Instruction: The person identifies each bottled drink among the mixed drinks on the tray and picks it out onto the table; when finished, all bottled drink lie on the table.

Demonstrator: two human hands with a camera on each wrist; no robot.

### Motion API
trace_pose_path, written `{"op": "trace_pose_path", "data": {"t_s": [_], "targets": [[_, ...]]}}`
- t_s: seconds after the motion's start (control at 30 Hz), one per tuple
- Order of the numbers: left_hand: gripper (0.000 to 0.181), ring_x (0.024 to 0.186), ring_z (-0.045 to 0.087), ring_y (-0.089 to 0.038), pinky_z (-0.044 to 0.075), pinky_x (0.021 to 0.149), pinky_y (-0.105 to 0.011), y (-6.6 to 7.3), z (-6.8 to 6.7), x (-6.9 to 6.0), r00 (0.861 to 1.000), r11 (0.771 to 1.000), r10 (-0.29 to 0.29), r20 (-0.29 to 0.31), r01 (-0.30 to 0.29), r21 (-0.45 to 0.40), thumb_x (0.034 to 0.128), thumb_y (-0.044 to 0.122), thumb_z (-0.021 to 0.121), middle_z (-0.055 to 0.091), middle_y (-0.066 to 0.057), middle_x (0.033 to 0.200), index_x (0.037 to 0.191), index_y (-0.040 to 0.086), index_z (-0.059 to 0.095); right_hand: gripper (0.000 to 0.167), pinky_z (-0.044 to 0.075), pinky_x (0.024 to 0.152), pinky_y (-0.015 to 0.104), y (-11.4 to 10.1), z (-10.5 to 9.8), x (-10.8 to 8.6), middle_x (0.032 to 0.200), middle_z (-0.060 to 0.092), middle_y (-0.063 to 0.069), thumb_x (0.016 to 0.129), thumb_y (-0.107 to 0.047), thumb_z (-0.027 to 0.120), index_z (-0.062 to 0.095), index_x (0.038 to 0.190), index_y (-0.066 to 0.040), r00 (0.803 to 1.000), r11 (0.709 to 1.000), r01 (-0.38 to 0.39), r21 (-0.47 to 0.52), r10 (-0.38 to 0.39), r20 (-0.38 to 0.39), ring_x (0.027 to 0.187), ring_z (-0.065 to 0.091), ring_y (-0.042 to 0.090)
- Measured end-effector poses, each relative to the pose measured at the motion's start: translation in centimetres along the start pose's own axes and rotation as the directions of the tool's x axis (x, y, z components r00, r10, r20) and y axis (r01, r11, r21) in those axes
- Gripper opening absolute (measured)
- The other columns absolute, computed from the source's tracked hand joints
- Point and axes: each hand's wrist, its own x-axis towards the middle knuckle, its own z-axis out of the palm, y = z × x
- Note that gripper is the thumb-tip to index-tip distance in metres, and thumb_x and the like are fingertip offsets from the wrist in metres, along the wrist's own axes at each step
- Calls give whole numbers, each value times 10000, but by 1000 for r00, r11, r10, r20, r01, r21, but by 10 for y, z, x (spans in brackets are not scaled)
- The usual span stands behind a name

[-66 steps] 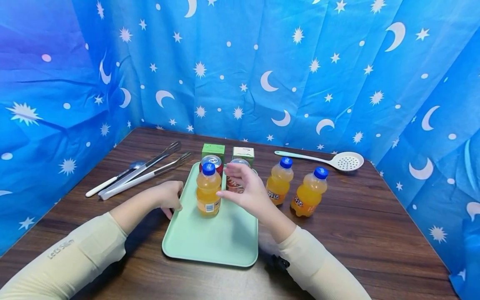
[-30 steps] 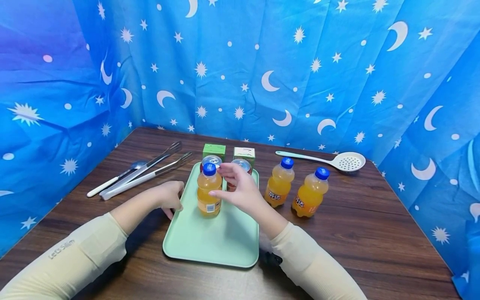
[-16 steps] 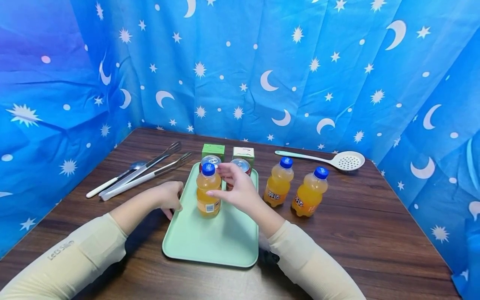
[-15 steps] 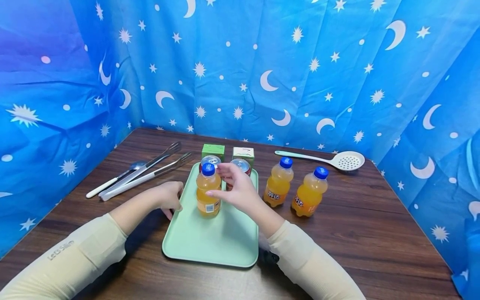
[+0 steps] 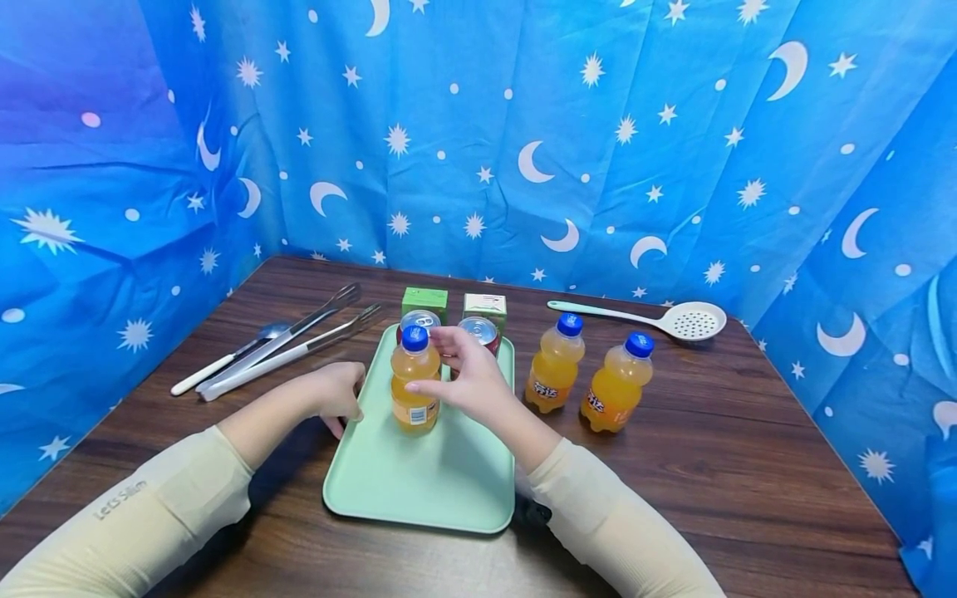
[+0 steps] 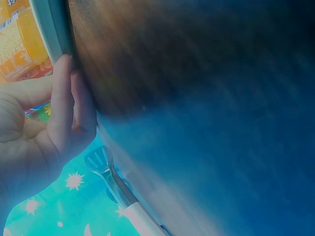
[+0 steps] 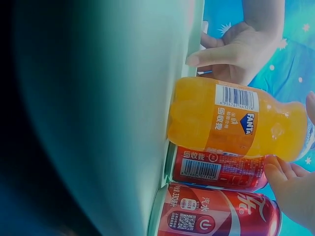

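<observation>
An orange Fanta bottle (image 5: 413, 415) with a blue cap stands upright on the pale green tray (image 5: 419, 494). My right hand (image 5: 482, 382) holds its upper part, thumb on the near side and fingers reaching behind. The right wrist view shows the bottle (image 7: 197, 113) between that thumb and the fingertips. At the tray's left edge, my left hand (image 5: 342, 394) pinches the rim; in the left wrist view this hand (image 6: 61, 113) has its fingertips against it. Behind the bottle stand two red soda cans, the left can (image 5: 421, 320) and the right can (image 5: 479, 330).
Two small cartons, a green one (image 5: 424, 303) and a paler one (image 5: 484, 307), stand behind the cans. Two more Fanta bottles (image 5: 555, 370) (image 5: 616, 390) are right of the tray. A slotted spoon (image 5: 691, 321) lies back right; tongs (image 5: 277, 353) and a white-handled utensil (image 5: 205, 372) lie left.
My right hand has moved a little left, bringing its thumb and fingers further round the bottle. The bottle, tray and left hand have stayed in place.
</observation>
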Motion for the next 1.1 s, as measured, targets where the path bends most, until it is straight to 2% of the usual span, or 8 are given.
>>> {"op": "trace_pose_path", "data": {"t_s": [0.13, 0.37, 0.63, 0.77, 1.1], "targets": [[305, 595, 611, -241, 596, 491, -328, 0, 0, 0, 1000, 1000, 1, -3, -1, -1, 725, -139, 641, 513, -182, 808, 945, -60, 444, 719, 465, 995, 388, -1, 1, 0, 1209, 556, 36, 719, -258, 825, 456, 1313, -88, 1000, 1000, -6, 3, 6, 7, 1115, 530, 172], [306, 601, 606, -242, 596, 488, -330, -2, 1, 1, 1000, 1000, 1, -12, -1, -10, 710, -152, 641, 503, -181, 812, 925, -60, 442, 709, 477, 981, 346, -1, 3, 0, 1206, 561, 30, 722, -268, 822, 459, 1307, -96, 1000, 1000, -17, -25, 18, 14, 1120, 532, 163], [307, 600, 610, -243, 596, 488, -327, -2, 0, 1, 1000, 1000, 1, -10, -1, -7, 713, -152, 637, 506, -182, 815, 932, -59, 442, 714, 481, 976, 379, 1, 5, 2, 1230, 557, 42, 725, -281, 818, 453, 1310, -92, 1000, 999, -20, -34, 20, 18, 1137, 533, 181], [304, 606, 613, -243, 597, 493, -328, -1, 0, 2, 1000, 1000, -8, -3, 8, -9, 724, -149, 635, 508, -183, 825, 943, -56, 446, 705, 479, 973, 438, 1, 6, 1, 1245, 552, 44, 729, -276, 816, 456, 1308, -96, 999, 999, -31, -37, 32, 25, 1139, 531, 196], [307, 600, 635, -248, 598, 503, -320, -3, 0, 5, 999, 999, -32, 6, 32, 6, 744, -132, 635, 503, -184, 854, 963, -52, 436, 682, 488, 961, 438, 2, 7, 2, 1227, 558, 26, 737, -272, 810, 459, 1299, -113, 999, 998, -28, -53, 29, 27, 1127, 533, 186]]}}
